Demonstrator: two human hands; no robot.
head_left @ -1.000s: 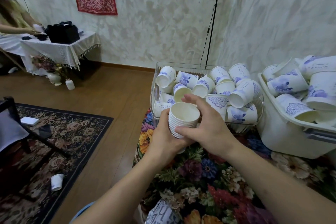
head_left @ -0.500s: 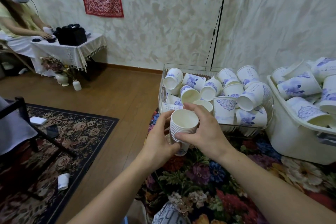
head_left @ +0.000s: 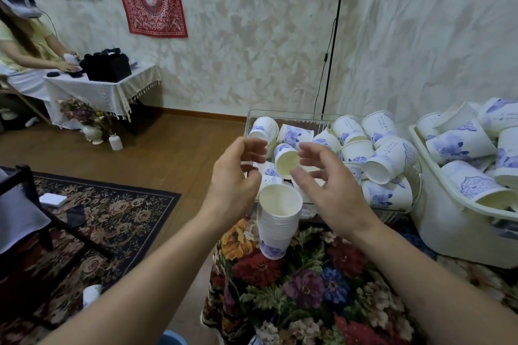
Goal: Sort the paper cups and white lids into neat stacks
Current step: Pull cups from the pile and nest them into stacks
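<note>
A stack of nested paper cups with blue print stands upright on the floral tablecloth, near its left edge. My left hand hovers just left of and above the stack, fingers loosely curled, holding nothing. My right hand hovers to its right, fingers spread and relaxed, also empty. Behind my hands a clear tray holds several loose paper cups lying on their sides. No white lids are visible.
A white tub full of more cups sits at the right. One cup lies on the patterned rug below left. A black chair frame stands at the left. Another person sits at a far small table.
Both hands held the cup stack before; the stack now stands on the tablecloth and both hands have let go and lifted away from it.
</note>
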